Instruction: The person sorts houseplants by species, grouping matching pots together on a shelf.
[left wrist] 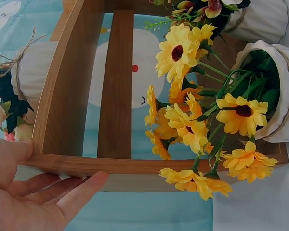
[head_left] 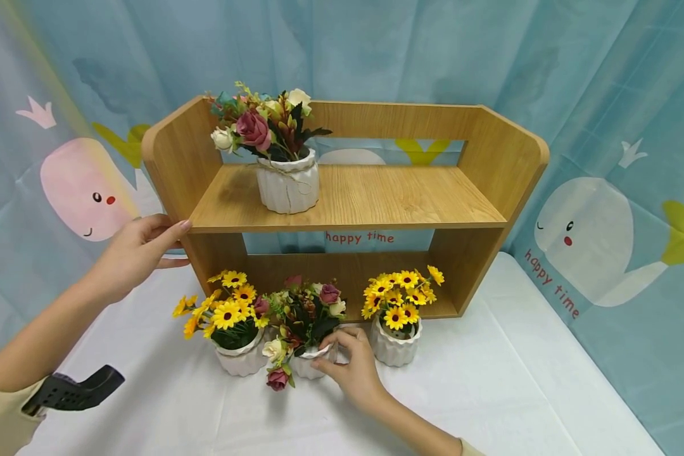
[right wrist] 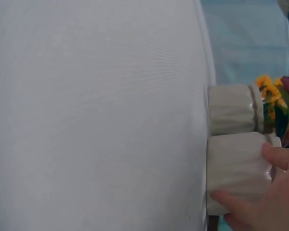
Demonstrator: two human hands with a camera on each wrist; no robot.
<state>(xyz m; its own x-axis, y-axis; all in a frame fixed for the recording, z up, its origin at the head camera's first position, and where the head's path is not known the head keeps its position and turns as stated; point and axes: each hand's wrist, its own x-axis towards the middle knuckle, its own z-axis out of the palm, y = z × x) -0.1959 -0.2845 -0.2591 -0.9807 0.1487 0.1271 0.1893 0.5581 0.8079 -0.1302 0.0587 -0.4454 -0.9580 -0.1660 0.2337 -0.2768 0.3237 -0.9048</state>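
Note:
My left hand (head_left: 132, 253) holds the left side panel of a two-tier wooden shelf (head_left: 376, 196), thumb at the front edge, fingers (left wrist: 82, 195) along its outer face. In front of the shelf, my right hand (head_left: 354, 370) grips a white ribbed flowerpot (right wrist: 238, 168) of mixed artificial roses (head_left: 302, 313) by its rim and wall. This pot sits at the table surface, between two white pots of yellow artificial daisies, the left pot (head_left: 242, 360) and the right pot (head_left: 395, 345). On the upper tier, toward the left, a twine-tied white pot (head_left: 287, 187) of roses stands upright.
A white cloth (head_left: 490, 392) covers the table. Blue curtains (head_left: 376, 50) printed with cartoon whales hang behind and at both sides. The shelf's right side panel (head_left: 507, 158) rises at the right, and a black strap (head_left: 76, 389) juts from the left forearm.

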